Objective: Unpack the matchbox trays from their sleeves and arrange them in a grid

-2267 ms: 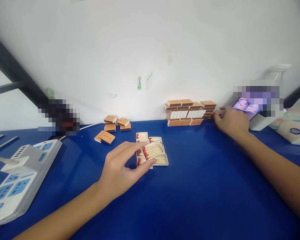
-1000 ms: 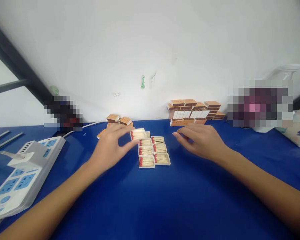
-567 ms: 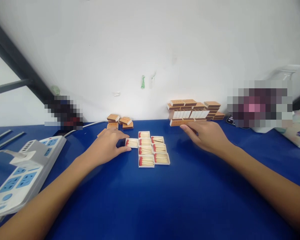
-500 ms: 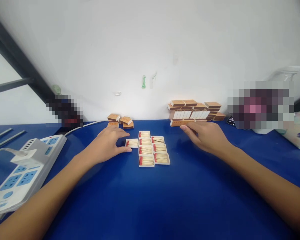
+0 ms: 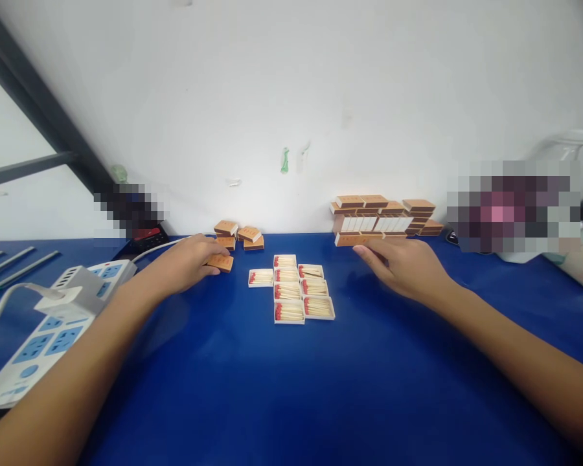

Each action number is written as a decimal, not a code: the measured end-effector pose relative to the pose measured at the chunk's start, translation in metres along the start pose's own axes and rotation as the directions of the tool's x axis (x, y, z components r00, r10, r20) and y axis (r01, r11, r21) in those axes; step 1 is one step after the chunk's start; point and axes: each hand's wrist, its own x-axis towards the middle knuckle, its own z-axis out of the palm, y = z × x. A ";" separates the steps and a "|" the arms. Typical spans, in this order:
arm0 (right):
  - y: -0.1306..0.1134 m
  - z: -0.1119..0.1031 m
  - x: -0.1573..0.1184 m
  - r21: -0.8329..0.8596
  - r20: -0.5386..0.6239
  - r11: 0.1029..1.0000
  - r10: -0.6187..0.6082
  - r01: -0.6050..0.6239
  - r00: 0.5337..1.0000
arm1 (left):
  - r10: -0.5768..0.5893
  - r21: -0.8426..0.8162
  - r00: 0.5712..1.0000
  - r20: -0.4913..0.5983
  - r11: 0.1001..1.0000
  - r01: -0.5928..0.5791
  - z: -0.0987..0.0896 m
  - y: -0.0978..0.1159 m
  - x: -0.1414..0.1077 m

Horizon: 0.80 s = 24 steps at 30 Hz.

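Observation:
My left hand (image 5: 187, 264) has its thumb and fingers closed around a brown matchbox (image 5: 222, 263) on the table, just left of the open trays. Several white matchbox trays (image 5: 319, 308) full of red-tipped matches lie face up in the middle. Four-sided and shallow, one tray (image 5: 261, 278) sits off to the left of the others. My right hand (image 5: 405, 265) rests with thumb and fingers apart and holds nothing visible; its fingertips are at the foot of a stack of matchboxes (image 5: 362, 201), and I cannot tell if they touch it.
A small pile of matchboxes (image 5: 249, 234) stands by the wall beyond my left hand. At left is a white power strip (image 5: 68, 330) with a plug and cable. Thin rods (image 5: 24, 270) lie farther left. Blurred items and a tissue pack (image 5: 580, 262) are at right.
My left hand has moved back and left, away from the single tray, and now grips a matchbox. My right hand has stayed by the stack. The view has shifted slightly.

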 end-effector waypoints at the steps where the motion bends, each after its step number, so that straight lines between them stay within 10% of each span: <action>1: 0.001 0.000 0.000 0.008 -0.003 1.000 0.002 -0.002 1.000 | 0.001 0.000 1.000 -0.031 1.000 -0.001 0.000 0.002 0.001; 7: -0.018 -0.014 0.005 0.386 0.064 0.899 0.198 -0.207 0.978 | 0.022 -0.203 0.945 -0.328 0.975 -0.093 -0.003 0.047 0.004; 11: -0.073 -0.031 0.001 0.842 0.452 0.229 0.194 -0.489 0.870 | -0.004 -0.361 0.890 -0.456 0.915 -0.180 0.018 0.102 0.002; 14: -0.114 -0.039 -0.008 0.858 0.514 -0.073 0.119 -0.509 0.849 | 0.010 -0.456 0.891 -0.455 0.856 -0.243 0.036 0.135 -0.003; 24: -0.124 -0.038 -0.014 0.863 0.500 -0.078 0.278 -0.499 0.820 | -0.041 -0.471 0.876 -0.480 0.855 -0.218 0.044 0.150 -0.007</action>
